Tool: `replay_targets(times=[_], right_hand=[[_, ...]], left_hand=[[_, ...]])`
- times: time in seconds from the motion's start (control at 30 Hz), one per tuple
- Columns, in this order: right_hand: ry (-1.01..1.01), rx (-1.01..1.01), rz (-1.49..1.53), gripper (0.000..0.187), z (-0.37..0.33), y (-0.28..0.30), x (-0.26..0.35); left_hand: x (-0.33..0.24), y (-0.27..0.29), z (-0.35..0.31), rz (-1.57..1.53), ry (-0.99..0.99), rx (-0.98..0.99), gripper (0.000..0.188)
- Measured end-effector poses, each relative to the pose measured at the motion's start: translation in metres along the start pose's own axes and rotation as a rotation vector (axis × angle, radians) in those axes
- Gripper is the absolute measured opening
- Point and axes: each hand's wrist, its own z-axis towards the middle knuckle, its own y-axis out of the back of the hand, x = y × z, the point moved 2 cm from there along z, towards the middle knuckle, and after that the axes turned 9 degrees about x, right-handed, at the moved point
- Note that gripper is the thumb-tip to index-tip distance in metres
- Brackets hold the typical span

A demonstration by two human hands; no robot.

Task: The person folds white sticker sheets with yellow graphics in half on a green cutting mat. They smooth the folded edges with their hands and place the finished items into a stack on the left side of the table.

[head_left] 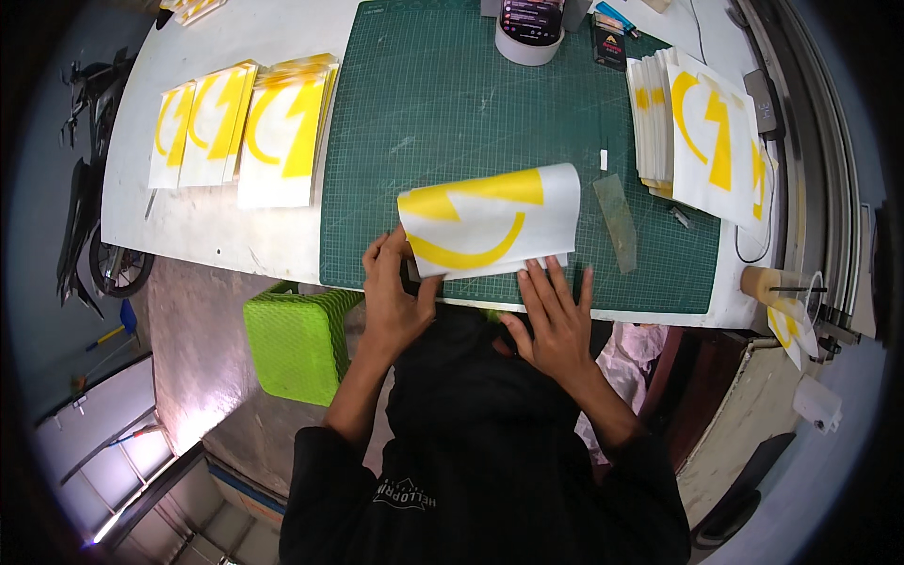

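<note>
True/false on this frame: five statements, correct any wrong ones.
1. The white-and-yellow printed sheet lies on the green gridded cutting mat. True.
2. The left hand touches the sheet's left end. True.
3. The right hand is clenched in a fist. False: it lies spread at the sheet's lower edge.
4. The bright green plastic stool stands left of both hands. True.
5. Nothing lies left of the mat. False: stacks of white-and-yellow sheets do.

One folded sheet (pixel 551 217), one mat (pixel 414 104)
</note>
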Motion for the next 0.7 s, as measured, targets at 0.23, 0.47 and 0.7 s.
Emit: replay_targets(times=[0.23,0.47,0.7], right_hand=[[-0.094,0.171,-0.047,0.073,0.012,0.004,0.004],[-0.084,0.186,-0.026,0.074,0.02,0.011,0.002],[-0.056,-0.122,0.108,0.063,-0.017,0.003,0.001]], left_hand=[[-0.003,0.0,-0.011,0.263,-0.102,-0.238,0.065],[-0.044,-0.029,-0.038,0.332,-0.327,-0.013,0.052],[-0.04,-0.034,-0.01,0.535,-0.171,0.307,0.061]])
